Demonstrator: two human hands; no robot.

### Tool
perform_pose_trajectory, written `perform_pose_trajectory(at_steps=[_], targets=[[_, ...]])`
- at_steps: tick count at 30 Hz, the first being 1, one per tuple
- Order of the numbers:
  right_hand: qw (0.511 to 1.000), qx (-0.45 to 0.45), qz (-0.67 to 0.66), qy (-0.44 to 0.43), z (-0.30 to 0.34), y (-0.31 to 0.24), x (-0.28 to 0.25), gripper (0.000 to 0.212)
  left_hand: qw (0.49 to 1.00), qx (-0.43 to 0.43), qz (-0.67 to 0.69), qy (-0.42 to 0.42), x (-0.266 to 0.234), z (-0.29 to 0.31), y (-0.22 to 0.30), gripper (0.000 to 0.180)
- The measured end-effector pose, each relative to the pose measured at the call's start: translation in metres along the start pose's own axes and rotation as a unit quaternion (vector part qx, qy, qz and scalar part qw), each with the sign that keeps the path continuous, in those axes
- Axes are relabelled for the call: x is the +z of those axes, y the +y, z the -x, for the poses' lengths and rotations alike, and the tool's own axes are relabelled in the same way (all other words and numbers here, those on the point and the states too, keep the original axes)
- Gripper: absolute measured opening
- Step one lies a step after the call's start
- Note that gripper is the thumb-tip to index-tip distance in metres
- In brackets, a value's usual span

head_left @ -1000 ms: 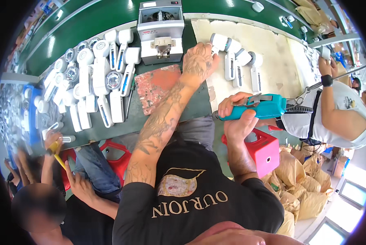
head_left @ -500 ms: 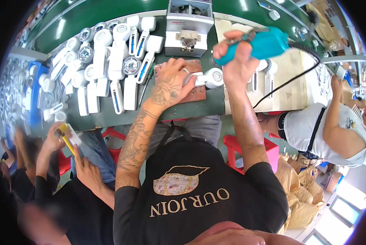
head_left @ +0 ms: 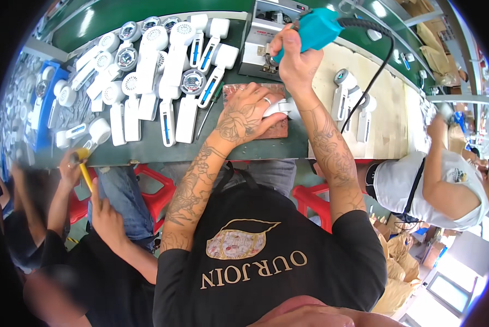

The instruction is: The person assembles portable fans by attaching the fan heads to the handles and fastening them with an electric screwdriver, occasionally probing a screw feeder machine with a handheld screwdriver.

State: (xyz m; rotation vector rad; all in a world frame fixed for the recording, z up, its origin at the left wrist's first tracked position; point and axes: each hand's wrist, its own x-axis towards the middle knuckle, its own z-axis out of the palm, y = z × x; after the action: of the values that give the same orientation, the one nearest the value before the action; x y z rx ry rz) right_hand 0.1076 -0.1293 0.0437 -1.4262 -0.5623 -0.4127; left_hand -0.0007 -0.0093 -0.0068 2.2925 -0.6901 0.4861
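My left hand [head_left: 250, 114], with a ring on one finger, lies over a white shower-head-shaped handset [head_left: 277, 108] and holds it down on a reddish-brown board [head_left: 274, 129]. My right forearm hides the handset's round end. Raised above the table, my right hand [head_left: 299, 60] grips a teal corded power tool [head_left: 314, 31], its black cord [head_left: 386, 54] looping down to the right. The tool's working tip cannot be made out. A thin screwdriver-like rod [head_left: 207, 116] lies left of the board.
Several white handsets [head_left: 146, 76] crowd the green table's left. A grey-white machine [head_left: 261, 38] stands behind the board. At right, two handsets [head_left: 341, 103] rest on a beige sheet [head_left: 389, 125]. A co-worker at left holds a yellow hammer [head_left: 86, 174]. Red stools [head_left: 315, 201] stand below.
My right hand and the teal tool have moved left and up, toward the machine. My left hand stays on the handset. The whole view has shifted a little.
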Motion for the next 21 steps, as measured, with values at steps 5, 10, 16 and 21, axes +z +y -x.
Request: perform_pose_trajectory(at_steps=[5,10,16,21], targets=[[0.996,0.085,0.034,0.002,0.01,-0.025,-0.004,0.042,0.999,-0.029,0.008,-0.025,-0.003,0.002,-0.001,0.043],[0.993,0.12,-0.006,0.023,0.036,-0.052,-0.036,0.049,0.999,-0.027,0.027,-0.033,0.001,-0.003,-0.001,0.043],[0.992,0.115,-0.023,0.036,0.047,-0.048,-0.036,0.046,0.999,-0.033,0.009,-0.031,-0.004,-0.001,0.002,0.042],[0.991,0.131,-0.006,0.014,0.053,-0.037,-0.038,0.045,0.999,-0.034,0.001,-0.031,-0.002,-0.002,0.003,0.043]])
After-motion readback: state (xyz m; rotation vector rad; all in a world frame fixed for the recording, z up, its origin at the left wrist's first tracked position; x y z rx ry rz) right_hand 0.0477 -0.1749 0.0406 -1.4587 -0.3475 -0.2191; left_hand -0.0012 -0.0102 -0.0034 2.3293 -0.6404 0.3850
